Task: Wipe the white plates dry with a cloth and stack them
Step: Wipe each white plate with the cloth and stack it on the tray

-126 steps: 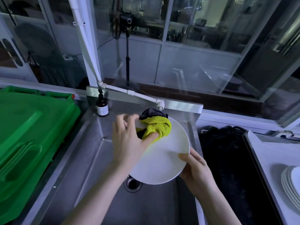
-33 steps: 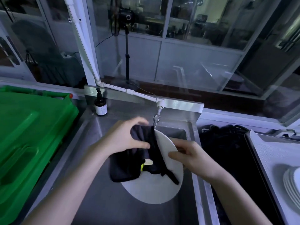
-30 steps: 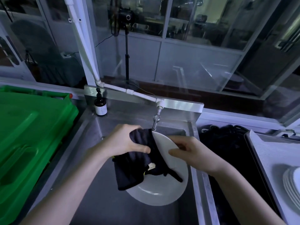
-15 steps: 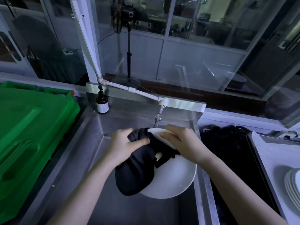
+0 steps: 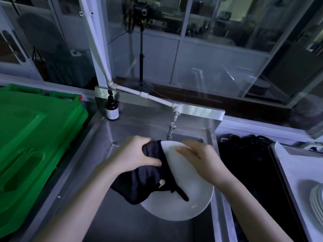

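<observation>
Commercial dishwashing kitchen: stainless steel sink (image 5: 108, 215), wall tap (image 5: 172, 127), stacked white plates (image 5: 317, 203), steel counter (image 5: 297, 165).

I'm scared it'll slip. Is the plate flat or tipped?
Tipped: the right hand holds the plate by its far rim, near rim lower, over the sink.

A steel counter (image 5: 97, 137) with a sunken sink basin (image 5: 122, 222) carries a brown pump bottle (image 5: 112, 110), upright at its back left corner. A green plastic lid (image 5: 35, 137) adjoins it at left. At right lie a dark, indistinct heap (image 5: 253, 165) and a tray (image 5: 277, 172) bearing a stack of white plates (image 5: 317, 199).
</observation>
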`<state>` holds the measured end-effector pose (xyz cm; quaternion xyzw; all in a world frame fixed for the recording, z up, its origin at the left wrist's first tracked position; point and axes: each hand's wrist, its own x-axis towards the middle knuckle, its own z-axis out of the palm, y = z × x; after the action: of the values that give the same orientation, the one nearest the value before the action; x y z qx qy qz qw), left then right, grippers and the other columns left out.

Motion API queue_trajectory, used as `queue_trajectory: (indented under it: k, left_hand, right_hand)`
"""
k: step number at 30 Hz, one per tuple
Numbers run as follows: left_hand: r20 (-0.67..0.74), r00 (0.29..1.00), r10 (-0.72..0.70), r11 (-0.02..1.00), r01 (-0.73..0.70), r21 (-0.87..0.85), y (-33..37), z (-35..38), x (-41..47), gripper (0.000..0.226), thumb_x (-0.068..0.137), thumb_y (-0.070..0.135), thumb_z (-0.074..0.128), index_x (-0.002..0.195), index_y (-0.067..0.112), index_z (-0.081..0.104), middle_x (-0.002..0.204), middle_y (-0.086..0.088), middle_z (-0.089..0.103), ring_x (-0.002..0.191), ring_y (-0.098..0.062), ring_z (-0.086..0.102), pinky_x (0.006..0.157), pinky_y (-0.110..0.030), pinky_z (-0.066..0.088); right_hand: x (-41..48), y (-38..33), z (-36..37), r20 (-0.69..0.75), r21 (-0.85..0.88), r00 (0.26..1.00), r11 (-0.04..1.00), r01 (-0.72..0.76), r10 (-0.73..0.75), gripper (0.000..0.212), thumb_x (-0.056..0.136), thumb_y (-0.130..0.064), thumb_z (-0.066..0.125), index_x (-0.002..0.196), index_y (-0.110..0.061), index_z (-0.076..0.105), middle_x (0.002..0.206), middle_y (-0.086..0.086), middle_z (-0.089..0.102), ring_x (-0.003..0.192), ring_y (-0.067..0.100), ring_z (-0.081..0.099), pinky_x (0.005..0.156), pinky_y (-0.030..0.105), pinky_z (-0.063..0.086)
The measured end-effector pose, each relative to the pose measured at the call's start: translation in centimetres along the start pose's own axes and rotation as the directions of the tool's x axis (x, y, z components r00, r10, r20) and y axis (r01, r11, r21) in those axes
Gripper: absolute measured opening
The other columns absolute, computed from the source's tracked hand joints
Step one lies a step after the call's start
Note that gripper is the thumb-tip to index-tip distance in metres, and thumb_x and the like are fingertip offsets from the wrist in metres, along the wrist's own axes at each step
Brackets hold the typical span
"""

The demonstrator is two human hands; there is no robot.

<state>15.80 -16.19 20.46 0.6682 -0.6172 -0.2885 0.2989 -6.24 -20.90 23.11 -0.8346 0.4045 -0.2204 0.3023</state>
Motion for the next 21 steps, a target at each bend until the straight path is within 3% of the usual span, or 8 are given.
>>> queue_trajectory:
  k: [2, 5, 8, 11, 12, 14, 17, 21]
  left_hand:
    - [0.005, 0.999, 0.046, 0.998, -0.046, 0.053, 0.6, 0.0, 0.4, 0.042, 0.058, 0.041, 0.091, 0.076, 0.012, 0.066, 0.071, -0.004, 0.067, 0.065, -0.013, 0.056, 0.066, -0.034, 0.046]
    - [-0.170, 0.982, -0.082, 0.955, 0.029, -0.294, 0.2, 0.6, 0.0, 0.020, 0.070, 0.028, 0.087, 0.081, 0.021, 0.072, 0.076, 0.006, 0.074, 0.070, -0.002, 0.064, 0.067, -0.024, 0.049]
    - [-0.290, 0.866, -0.408, 0.708, 0.099, -0.700, -0.3, 3.2, -0.8, 0.006, 0.082, 0.018, 0.078, 0.083, 0.019, 0.072, 0.078, 0.005, 0.076, 0.077, -0.009, 0.071, 0.069, -0.030, 0.055]
    - [-0.222, 0.783, -0.581, 0.474, 0.104, -0.875, -0.3, 5.6, -1.4, 0.007, 0.085, 0.013, 0.074, 0.091, 0.012, 0.071, 0.083, -0.005, 0.077, 0.079, -0.023, 0.074, 0.059, -0.029, 0.057]
    - [-0.183, 0.783, -0.595, 0.423, 0.111, -0.899, -0.4, 5.9, -1.5, 0.008, 0.085, 0.010, 0.073, 0.093, 0.010, 0.071, 0.084, -0.008, 0.077, 0.077, -0.023, 0.075, 0.056, -0.028, 0.056]
    - [-0.135, 0.792, -0.596, 0.378, 0.128, -0.917, -1.1, 5.7, -1.7, 0.011, 0.084, 0.005, 0.073, 0.095, 0.007, 0.071, 0.088, -0.013, 0.076, 0.078, -0.025, 0.075, 0.057, -0.028, 0.056]
    - [-0.156, 0.830, -0.535, 0.468, 0.138, -0.873, -2.1, 4.1, -1.9, 0.012, 0.082, 0.008, 0.076, 0.092, 0.013, 0.074, 0.089, -0.009, 0.077, 0.085, -0.027, 0.074, 0.066, -0.032, 0.058]
    - [-0.243, 0.938, -0.248, 0.808, 0.062, -0.585, -1.7, 1.6, -1.5, 0.015, 0.074, 0.019, 0.084, 0.083, 0.024, 0.073, 0.080, 0.002, 0.076, 0.076, -0.015, 0.073, 0.066, -0.028, 0.055]
  right_hand:
    - [0.4, -0.5, 0.0, 0.015, -0.052, 0.999, 0.998, 0.037, -0.036, 0.034, 0.099, -0.027, 0.059, 0.073, -0.006, 0.051, 0.063, 0.004, 0.048, 0.062, 0.018, 0.041, 0.061, 0.032, 0.037]
    - [0.7, -0.2, -1.2, -0.156, 0.014, 0.988, 1.000, -0.011, 0.013, 0.030, 0.098, -0.023, 0.060, 0.072, -0.008, 0.055, 0.061, -0.001, 0.049, 0.060, 0.010, 0.042, 0.061, 0.027, 0.039]
    - [0.2, 0.2, -0.8, -0.401, 0.305, 0.891, 0.948, -0.090, 0.214, 0.042, 0.099, -0.023, 0.060, 0.064, -0.008, 0.041, 0.059, -0.006, 0.035, 0.058, 0.007, 0.032, 0.053, 0.026, 0.027]
    - [-1.0, 0.7, 2.4, -0.463, 0.636, 0.725, 0.761, -0.129, 0.510, 0.048, 0.098, -0.028, 0.059, 0.068, -0.002, 0.032, 0.066, 0.006, 0.030, 0.061, 0.017, 0.029, 0.057, 0.032, 0.025]
    - [-1.5, 1.2, 3.3, -0.432, 0.690, 0.708, 0.710, -0.139, 0.559, 0.046, 0.098, -0.031, 0.059, 0.072, 0.001, 0.037, 0.068, 0.008, 0.034, 0.063, 0.019, 0.032, 0.059, 0.035, 0.027]
    - [-2.3, 2.2, 3.3, -0.335, 0.699, 0.771, 0.691, -0.182, 0.542, 0.039, 0.094, -0.038, 0.059, 0.083, -0.002, 0.057, 0.072, 0.008, 0.050, 0.067, 0.020, 0.045, 0.062, 0.036, 0.036]
    - [-2.2, 3.2, 0.2, -0.093, 0.686, 0.917, 0.693, -0.223, 0.387, 0.031, 0.085, -0.048, 0.061, 0.093, -0.020, 0.073, 0.075, -0.002, 0.067, 0.066, 0.011, 0.061, 0.055, 0.025, 0.047]
    - [0.0, 2.4, -2.5, 0.062, 0.413, 0.971, 0.880, -0.236, 0.231, 0.039, 0.084, -0.055, 0.065, 0.092, -0.018, 0.072, 0.079, -0.003, 0.072, 0.074, 0.010, 0.069, 0.062, 0.027, 0.053]
